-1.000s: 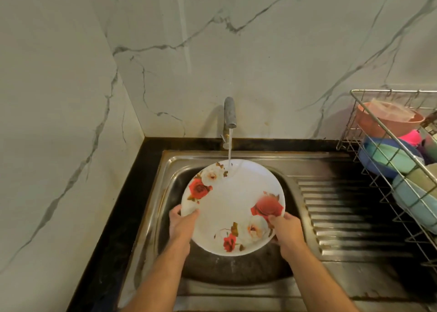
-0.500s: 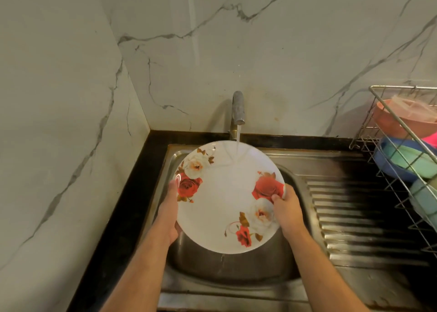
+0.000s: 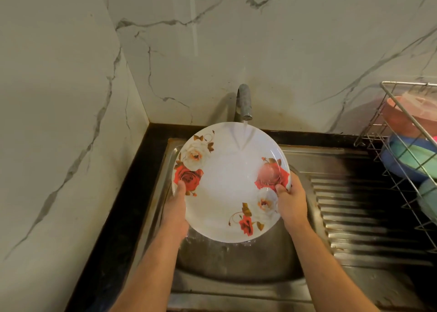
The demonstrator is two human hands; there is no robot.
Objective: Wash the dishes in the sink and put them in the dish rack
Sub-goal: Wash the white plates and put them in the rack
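Head view. Steel sink [image 3: 354,160]: basin and ribbed drainboard, the landmark here. Wire dish rack [image 3: 387,127], right of the sink, holding coloured bowls. Floral plate [image 3: 227,181]: white, red and cream roses at the rim, wet; held tilted over the sink basin under the tap [image 3: 244,101], probably so the stream sheets off it. Left hand [image 3: 176,207] grips the left rim, thumb on its face. Right hand [image 3: 292,201] grips the right rim.

The plate [image 3: 230,181] has risen towards the tap [image 3: 244,103] and tilted more upright. The water stream now strikes its upper rim. The left hand [image 3: 176,211] has shifted to the left edge.
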